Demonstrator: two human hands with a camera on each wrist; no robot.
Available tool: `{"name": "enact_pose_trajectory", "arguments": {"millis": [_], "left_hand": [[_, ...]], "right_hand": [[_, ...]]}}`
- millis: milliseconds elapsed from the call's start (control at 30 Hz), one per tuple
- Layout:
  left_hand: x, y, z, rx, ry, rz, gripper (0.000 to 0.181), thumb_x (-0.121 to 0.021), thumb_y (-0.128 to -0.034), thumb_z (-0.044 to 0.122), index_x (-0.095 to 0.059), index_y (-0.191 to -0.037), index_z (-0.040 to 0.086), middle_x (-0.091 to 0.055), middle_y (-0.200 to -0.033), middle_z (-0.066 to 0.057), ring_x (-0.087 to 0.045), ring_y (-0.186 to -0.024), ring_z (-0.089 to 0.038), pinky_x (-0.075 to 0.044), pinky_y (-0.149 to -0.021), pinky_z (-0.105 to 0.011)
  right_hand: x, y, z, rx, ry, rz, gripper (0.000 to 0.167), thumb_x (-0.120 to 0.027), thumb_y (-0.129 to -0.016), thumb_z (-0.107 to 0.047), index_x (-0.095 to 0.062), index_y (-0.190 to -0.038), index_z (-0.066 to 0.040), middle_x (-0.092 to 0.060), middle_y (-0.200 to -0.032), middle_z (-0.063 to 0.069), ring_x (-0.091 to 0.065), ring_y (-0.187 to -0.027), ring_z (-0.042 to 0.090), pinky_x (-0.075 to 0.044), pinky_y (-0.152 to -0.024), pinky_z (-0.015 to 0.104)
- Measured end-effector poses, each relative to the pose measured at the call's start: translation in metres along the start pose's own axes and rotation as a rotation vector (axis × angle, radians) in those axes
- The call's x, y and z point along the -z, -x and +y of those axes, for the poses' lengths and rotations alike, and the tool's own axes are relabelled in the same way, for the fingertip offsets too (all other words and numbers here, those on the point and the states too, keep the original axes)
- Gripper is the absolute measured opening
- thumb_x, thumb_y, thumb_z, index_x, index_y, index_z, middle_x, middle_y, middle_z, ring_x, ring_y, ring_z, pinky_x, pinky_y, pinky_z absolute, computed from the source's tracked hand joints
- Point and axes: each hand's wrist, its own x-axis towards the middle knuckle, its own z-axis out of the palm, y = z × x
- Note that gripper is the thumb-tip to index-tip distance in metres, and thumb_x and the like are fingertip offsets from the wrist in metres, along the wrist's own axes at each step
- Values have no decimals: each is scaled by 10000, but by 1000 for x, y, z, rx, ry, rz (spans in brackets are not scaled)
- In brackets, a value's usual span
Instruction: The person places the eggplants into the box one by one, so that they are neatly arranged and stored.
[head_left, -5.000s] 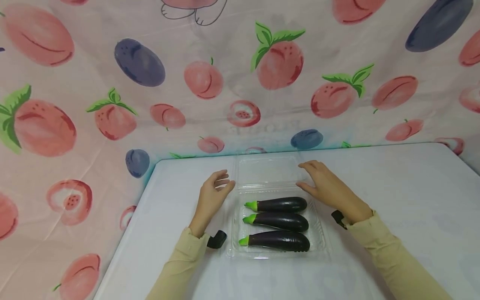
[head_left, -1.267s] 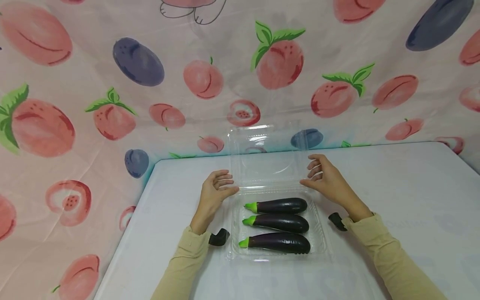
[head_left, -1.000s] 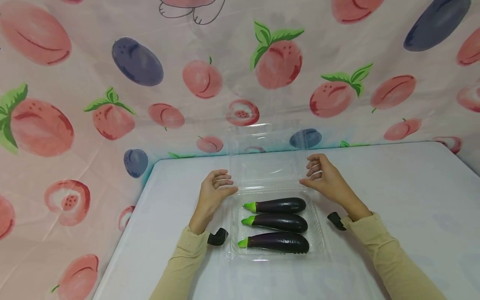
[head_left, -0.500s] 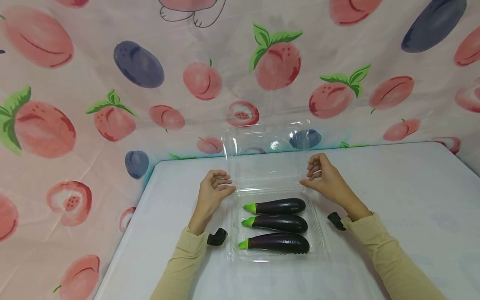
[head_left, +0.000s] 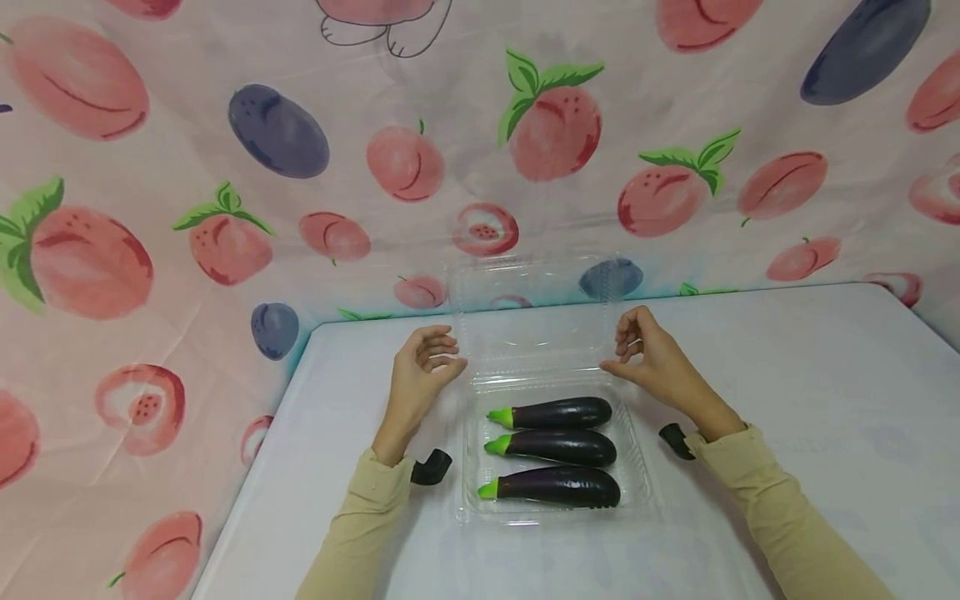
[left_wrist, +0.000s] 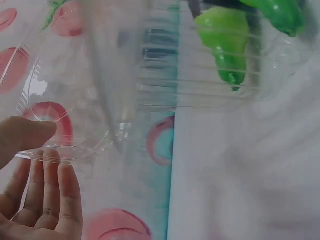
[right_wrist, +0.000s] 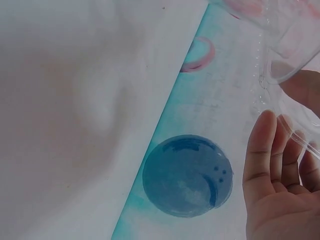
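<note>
A clear plastic clamshell container (head_left: 637, 492) lies on the table, its hinged lid (head_left: 536, 333) raised and leaning back. Three dark purple eggplants with green stems lie side by side in the base: a far eggplant (head_left: 562, 412), a middle eggplant (head_left: 570, 447) and a near eggplant (head_left: 562, 486). My left hand (head_left: 420, 375) holds the lid's left edge between thumb and fingers; the left wrist view shows the rim between them. At the lid's right edge, my right hand (head_left: 652, 354) grips the rim, thumb on one side and fingers on the other.
The white table (head_left: 787, 483) ends at a back edge close behind the lid. A pink cloth (head_left: 420, 75) printed with fruit hangs behind and to the left. Black wrist cameras sit near both cuffs, including one by the left cuff (head_left: 431, 468).
Since the oldest frame, the lid has come up from lying lower behind the base, with both hands at its edges. In the last half second my left hand shifted slightly up and left; the lid tilted back slightly.
</note>
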Motion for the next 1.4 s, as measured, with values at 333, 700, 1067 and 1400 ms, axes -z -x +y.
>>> {"name": "enact_pose_trajectory", "arguments": {"millis": [333,700,1067,1400], "left_hand": [[4,-4,10,-69,11,-1,336,-697,-819,-160,-607,-1133,-79,-626,-1075,-211,-624,-995,-355,-558,-864,-260],[6,3,12,-100,-25,-22,217,-737,-827,-96,-629,-1014,-81,-629,-1000,-237,-640,-894,-169,-560,-873,-260],[9,9,14,-97,-89,-37,175,-745,-817,-97,-642,-951,-48,-638,-936,-164,-643,-886,-150,-559,-883,-264],[16,16,13,-91,-82,-113,128,-741,-829,-85,-653,-913,-47,-652,-919,-167,-655,-879,-151,-556,-922,-283]], "right_hand": [[2,1,-1,34,4,-8,477,-809,-787,25,-419,-1062,25,-523,-924,107,-542,-809,183,-526,-706,229],[15,3,-7,102,-60,19,384,-771,-807,69,-455,-1024,36,-519,-946,92,-542,-809,152,-508,-738,154],[27,10,-7,97,-152,-52,185,-663,-865,136,-595,-988,15,-598,-968,101,-611,-925,63,-533,-845,142],[35,17,-2,128,-200,-163,166,-572,-881,193,-618,-995,82,-634,-991,140,-640,-957,63,-536,-880,151]]}}
